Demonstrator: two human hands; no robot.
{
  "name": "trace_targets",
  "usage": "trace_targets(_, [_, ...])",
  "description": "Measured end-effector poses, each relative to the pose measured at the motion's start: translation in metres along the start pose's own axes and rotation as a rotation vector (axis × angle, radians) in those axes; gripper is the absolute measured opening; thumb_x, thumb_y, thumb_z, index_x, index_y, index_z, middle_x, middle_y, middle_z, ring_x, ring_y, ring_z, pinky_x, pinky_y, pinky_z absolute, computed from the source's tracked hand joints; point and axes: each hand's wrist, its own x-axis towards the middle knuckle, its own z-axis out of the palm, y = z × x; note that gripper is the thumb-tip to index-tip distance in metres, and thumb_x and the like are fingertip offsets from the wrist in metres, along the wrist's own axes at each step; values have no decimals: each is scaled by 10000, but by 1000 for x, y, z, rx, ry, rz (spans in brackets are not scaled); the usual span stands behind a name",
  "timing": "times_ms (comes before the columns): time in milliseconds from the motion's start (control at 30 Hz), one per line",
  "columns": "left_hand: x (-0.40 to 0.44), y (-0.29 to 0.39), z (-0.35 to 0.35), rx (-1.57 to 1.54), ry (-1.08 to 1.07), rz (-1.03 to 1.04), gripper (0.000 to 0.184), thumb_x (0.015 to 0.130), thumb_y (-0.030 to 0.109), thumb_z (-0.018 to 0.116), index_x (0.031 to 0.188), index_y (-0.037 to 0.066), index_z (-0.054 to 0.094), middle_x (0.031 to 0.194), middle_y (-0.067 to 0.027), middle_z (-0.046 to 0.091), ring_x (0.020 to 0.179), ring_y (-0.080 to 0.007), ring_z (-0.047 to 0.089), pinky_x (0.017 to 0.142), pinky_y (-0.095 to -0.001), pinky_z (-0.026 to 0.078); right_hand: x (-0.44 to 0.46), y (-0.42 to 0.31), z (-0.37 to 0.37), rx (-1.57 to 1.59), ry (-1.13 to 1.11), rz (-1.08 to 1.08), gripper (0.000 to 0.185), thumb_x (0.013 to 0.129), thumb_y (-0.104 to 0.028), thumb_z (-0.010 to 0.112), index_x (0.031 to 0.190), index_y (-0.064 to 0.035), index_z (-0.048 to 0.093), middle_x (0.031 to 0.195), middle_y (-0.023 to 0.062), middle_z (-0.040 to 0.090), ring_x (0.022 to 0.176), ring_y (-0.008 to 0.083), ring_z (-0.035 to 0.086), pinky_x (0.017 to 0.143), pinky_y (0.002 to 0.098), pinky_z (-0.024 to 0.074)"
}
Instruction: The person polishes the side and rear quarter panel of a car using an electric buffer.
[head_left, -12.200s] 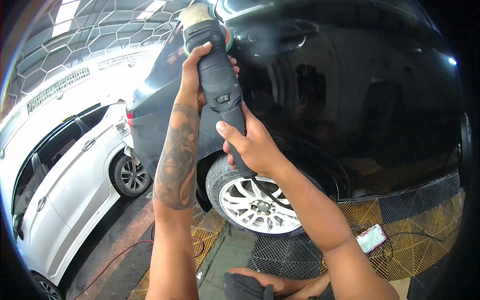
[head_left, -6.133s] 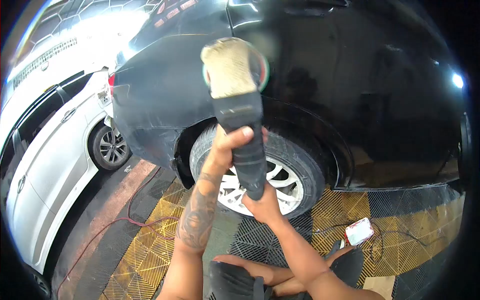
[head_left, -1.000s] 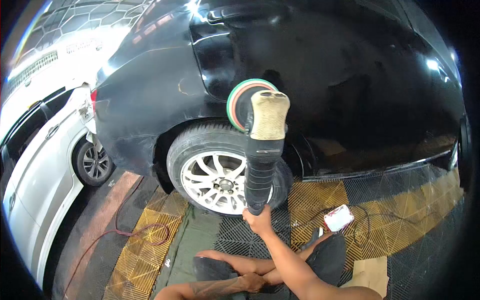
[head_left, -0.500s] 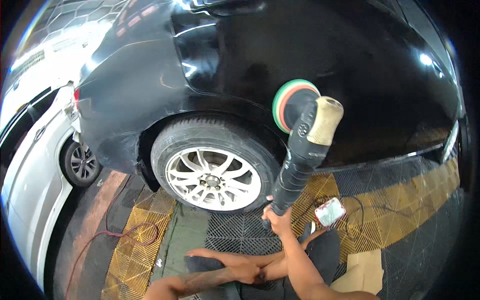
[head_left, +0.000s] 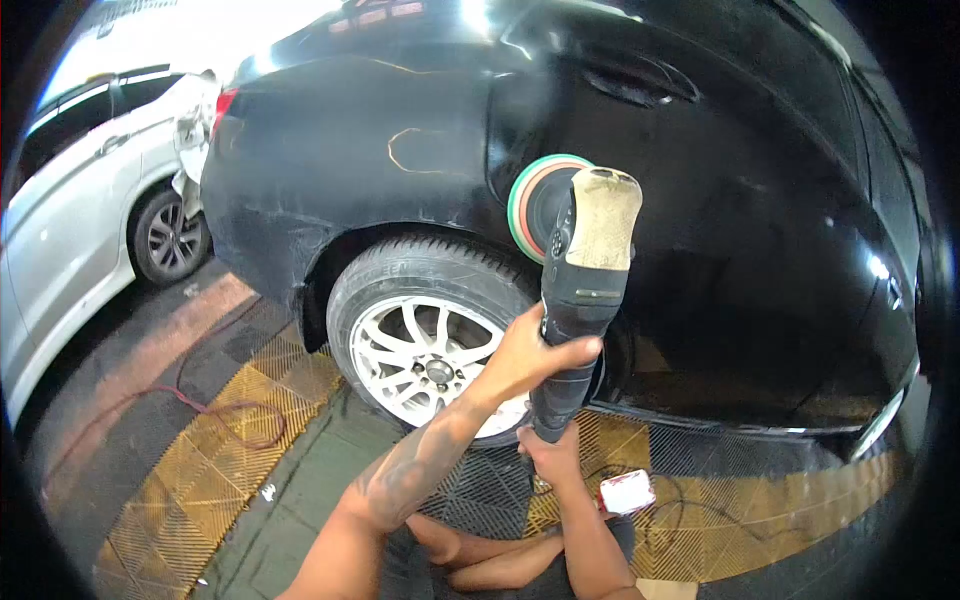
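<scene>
A black polisher (head_left: 585, 300) with a worn tan head cover is held up in front of a black car (head_left: 740, 250). Its round foam pad (head_left: 520, 200), green-edged with an orange layer, faces the bodywork just above the rear wheel; whether it touches the paint I cannot tell. My left hand (head_left: 537, 352) is closed around the polisher's body, thumb across the top and most fingers hidden behind. Lower down, my right hand (head_left: 553, 453) wraps the rear end of the same tool.
The rear wheel (head_left: 437, 372) has white spokes. A red hose (head_left: 230, 410) lies curled on the yellow and black floor tiles (head_left: 270, 375). Near my legs sits a small red-edged item with a white top (head_left: 627, 492). A white car (head_left: 90, 200) stands at left.
My left hand has come up from my lap area onto the polisher's body. My view has shifted, and the tool stands more upright. My right hand keeps its hold.
</scene>
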Motion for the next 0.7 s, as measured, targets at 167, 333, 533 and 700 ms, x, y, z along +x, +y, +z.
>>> trace_targets(167, [40, 21, 9, -642, -29, -49, 336, 810, 201, 847, 1061, 36, 696, 945, -31, 694, 832, -134, 650, 790, -320, 531, 16, -53, -52, -440, 11, -100, 202, 782, -114, 758, 917, -17, 642, 768, 51, 667, 624, 142, 627, 588, 316, 509])
trace_targets(333, [68, 41, 22, -893, -2, 29, 310, 797, 187, 816, 1023, 21, 684, 891, -74, 695, 754, -187, 678, 741, -357, 557, 30, -172, -90, -720, -75, 1, 282, 732, -119, 740, 970, -17, 627, 734, 33, 621, 580, 132, 588, 564, 325, 501])
trace_targets(533, [109, 68, 35, -1052, 37, 208, 337, 807, 236, 794, 1037, 43, 640, 901, -66, 659, 800, -188, 658, 763, -365, 553, 52, -270, -92, -985, -52, 9, 321, 738, -87, 703, 1022, 7, 586, 719, 41, 603, 554, 140, 583, 533, 313, 486])
trace_targets(700, [92, 61, 67, -1073, 200, 202, 351, 808, 249, 803, 1049, 36, 664, 944, -49, 663, 851, -166, 642, 824, -350, 527, 42, -286, -119, -1078, -105, 100, 307, 719, -83, 702, 994, 2, 596, 745, 41, 604, 563, 140, 584, 539, 311, 489])
